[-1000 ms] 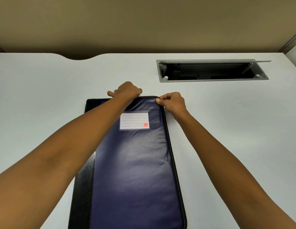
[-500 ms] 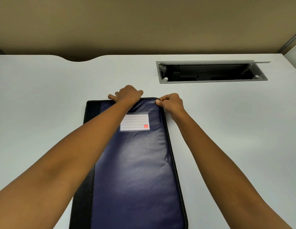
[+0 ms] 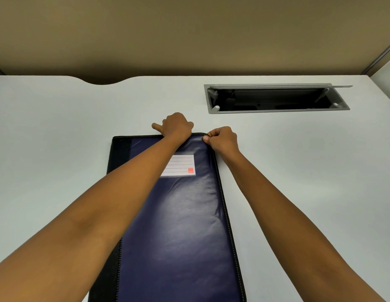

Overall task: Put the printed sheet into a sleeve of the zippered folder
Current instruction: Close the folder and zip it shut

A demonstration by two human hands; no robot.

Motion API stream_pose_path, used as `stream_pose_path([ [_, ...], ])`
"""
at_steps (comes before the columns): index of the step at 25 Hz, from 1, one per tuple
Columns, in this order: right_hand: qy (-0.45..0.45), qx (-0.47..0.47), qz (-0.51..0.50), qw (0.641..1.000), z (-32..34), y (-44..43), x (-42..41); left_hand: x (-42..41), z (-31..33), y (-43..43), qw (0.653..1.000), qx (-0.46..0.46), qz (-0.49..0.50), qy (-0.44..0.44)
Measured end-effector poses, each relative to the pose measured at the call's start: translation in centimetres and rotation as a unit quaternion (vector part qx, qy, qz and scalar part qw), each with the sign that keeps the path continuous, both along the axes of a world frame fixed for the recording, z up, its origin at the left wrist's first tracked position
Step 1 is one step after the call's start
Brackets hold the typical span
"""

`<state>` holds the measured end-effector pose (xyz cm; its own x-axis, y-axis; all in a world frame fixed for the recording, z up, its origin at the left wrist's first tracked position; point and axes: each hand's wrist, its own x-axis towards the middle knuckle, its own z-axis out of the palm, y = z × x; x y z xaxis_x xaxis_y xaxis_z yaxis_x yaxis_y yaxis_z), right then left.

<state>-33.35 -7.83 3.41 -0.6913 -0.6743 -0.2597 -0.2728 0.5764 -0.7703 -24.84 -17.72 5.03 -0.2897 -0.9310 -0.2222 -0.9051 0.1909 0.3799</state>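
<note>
A closed zippered folder [image 3: 181, 225] lies flat on the white desk, dark blue with a black spine on its left and a white label card [image 3: 182, 165] near its far end. My left hand [image 3: 175, 126] grips the folder's far edge near the middle, fingers curled over it. My right hand [image 3: 222, 139] pinches something small at the far right corner, on the zipper track; the zipper pull itself is hidden by the fingers. No printed sheet is in view.
The white desk [image 3: 59, 149] spreads to both sides of the folder. An open grey cable tray [image 3: 276, 98] is recessed into the desk at the far right. A tan partition wall [image 3: 189, 35] stands behind the desk.
Both hands stay at the folder's far edge. My right hand's pinch has shifted slightly round the far right corner. The folder remains closed.
</note>
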Motion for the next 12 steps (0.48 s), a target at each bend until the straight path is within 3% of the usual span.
stream_pose_path([
  [6, -0.008, -0.010, -0.007, 1.000, 0.1, 0.0, 0.2, -2.0, 0.5, 0.9, 0.998, 0.002, -0.064, 0.004],
  [12, -0.039, -0.019, -0.001, 0.999, 0.0, 0.3, -0.2, -0.8, -0.4, 0.5, 0.999, 0.008, -0.040, 0.001],
])
